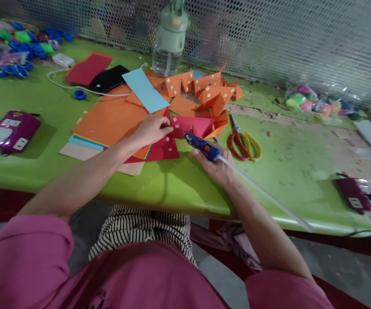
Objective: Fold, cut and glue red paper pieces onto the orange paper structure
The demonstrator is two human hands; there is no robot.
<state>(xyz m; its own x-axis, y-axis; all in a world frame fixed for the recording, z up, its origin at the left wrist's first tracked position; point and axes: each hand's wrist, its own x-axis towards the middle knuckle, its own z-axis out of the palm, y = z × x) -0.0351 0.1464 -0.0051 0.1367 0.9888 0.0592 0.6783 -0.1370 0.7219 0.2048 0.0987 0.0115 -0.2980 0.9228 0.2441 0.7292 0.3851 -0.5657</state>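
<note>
The red piece (pixel 195 125) lies on the surface (pixel 288 165) in front of the person, between the two hands. The step in hand looks like gluing small pale squares onto it; the next move calls for a steady nozzle and a light touch, as the paper could buckle or shift. It is a bent strip, plain over most of its face, with a few squares near its left end.

The left hand (pixel 153 129) is at that end, fingers bent inward; whether they pinch the paper or a square, I cannot tell. The right hand (pixel 216 166) has its fingers wrapped around the glue gun (pixel 202 144), its tip just beside the piece's lower edge and a long glue stick (pixel 264 189) trailing out behind.

A red sheet (pixel 162 151) lies beneath the left hand. Behind the piece stand orange shapes (pixel 179 83) with similar squares; scissors (pixel 243 146) rest to the right, and a blue strip (pixel 146 90) lies on orange sheets (pixel 108 118) to the left.
</note>
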